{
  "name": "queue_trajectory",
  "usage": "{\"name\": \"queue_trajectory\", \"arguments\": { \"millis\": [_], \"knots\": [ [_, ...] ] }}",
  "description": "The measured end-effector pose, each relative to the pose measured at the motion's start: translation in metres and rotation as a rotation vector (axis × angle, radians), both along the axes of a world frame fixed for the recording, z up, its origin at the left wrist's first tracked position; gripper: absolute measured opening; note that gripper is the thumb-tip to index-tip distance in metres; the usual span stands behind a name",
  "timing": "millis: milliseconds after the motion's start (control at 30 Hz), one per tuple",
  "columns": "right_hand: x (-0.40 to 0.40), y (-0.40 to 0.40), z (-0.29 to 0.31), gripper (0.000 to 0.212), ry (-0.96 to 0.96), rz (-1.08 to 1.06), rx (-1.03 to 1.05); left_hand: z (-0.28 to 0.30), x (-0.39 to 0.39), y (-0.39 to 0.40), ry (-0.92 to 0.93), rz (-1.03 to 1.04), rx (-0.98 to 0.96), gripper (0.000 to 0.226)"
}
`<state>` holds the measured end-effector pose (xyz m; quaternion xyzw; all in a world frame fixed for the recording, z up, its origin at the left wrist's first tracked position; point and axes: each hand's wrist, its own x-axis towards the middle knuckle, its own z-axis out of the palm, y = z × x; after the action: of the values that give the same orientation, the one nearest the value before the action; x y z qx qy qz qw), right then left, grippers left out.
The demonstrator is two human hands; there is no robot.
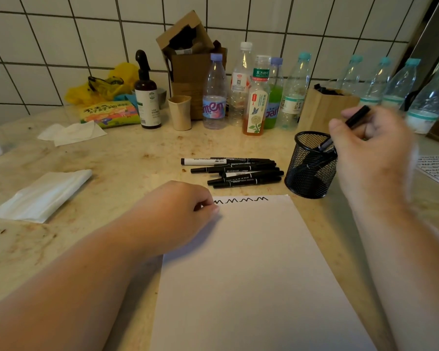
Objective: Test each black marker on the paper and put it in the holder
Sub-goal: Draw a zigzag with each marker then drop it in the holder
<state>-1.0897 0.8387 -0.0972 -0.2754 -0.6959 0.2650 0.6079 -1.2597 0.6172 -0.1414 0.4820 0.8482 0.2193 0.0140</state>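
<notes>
Step in hand: dropping tested marker (357, 117) into mesh holder (311, 165). Right hand (368, 150) fingers grip marker, tip over holder rim. Left hand (180, 211) fingers curled, pressing paper (251, 262) left of holder. Next: release, pick from marker pile (236, 172) just left of holder.

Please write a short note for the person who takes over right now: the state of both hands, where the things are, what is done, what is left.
Left hand: fingers curled, resting on the top left corner of the paper.
Right hand: holds one black marker above the mesh holder, tip pointing into it.
Done: one wavy test line at the top of the paper; the holder already seems to contain a marker.
Left: drop this marker in, then test and store the pile of markers lying beyond the paper, left of the holder.
</notes>
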Motion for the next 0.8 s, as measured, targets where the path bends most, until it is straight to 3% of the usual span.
{"name": "queue_trajectory", "arguments": {
  "millis": [267, 400, 533, 600, 800],
  "knots": [
    [-0.004, -0.013, -0.006, 0.013, -0.027, 0.086, 0.105, -0.003, 0.000, 0.002, -0.006, -0.025, -0.012, 0.026],
    [-0.018, -0.030, -0.026, 0.014, -0.421, 0.317, 0.203, -0.002, 0.000, 0.001, 0.006, -0.041, -0.012, 0.025],
    [-0.031, -0.024, -0.045, 0.022, -0.874, 0.357, 0.151, 0.000, 0.000, 0.001, 0.043, -0.037, -0.032, 0.024],
    [-0.032, -0.021, -0.047, 0.029, -0.965, 0.357, 0.162, 0.000, 0.000, 0.001, 0.044, -0.040, -0.023, 0.025],
    [-0.038, -0.020, -0.049, 0.034, -1.001, 0.298, 0.159, -0.002, -0.001, 0.001, 0.022, -0.040, -0.017, 0.024]
  ]
}}
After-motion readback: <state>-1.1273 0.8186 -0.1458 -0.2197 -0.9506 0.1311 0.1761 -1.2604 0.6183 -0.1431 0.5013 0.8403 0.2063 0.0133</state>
